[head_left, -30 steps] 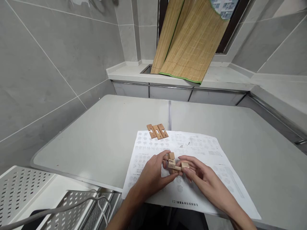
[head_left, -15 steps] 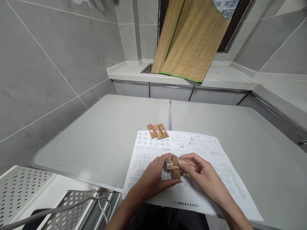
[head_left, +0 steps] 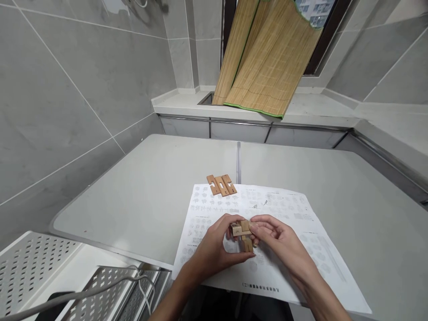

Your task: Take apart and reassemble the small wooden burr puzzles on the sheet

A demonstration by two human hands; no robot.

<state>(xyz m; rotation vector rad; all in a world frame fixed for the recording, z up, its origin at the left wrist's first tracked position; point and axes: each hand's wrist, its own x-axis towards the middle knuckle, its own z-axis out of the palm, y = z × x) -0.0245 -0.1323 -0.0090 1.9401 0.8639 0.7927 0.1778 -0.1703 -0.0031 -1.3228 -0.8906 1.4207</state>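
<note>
Between both hands is a wooden interlocking puzzle made of crossed notched blocks, held just above the printed sheet. My left hand grips it from the left, with fingers along the top and the thumb under the lower block. From the right, my right hand pinches the end of the crosswise block between thumb and fingers, hiding part of it. Farther back, three flat wooden pieces with cut-out slots and numbers lie side by side, overlapping the sheet's top left edge.
A large printed sheet with small puzzle drawings covers the near middle of the grey folding table. White perforated racks with a grey cable stand at the near left. A bamboo mat hangs over the back ledge.
The wooden puzzle has tipped slightly, so less of its numbered top face shows. Both hands keep their grip, and the view has shifted a little.
</note>
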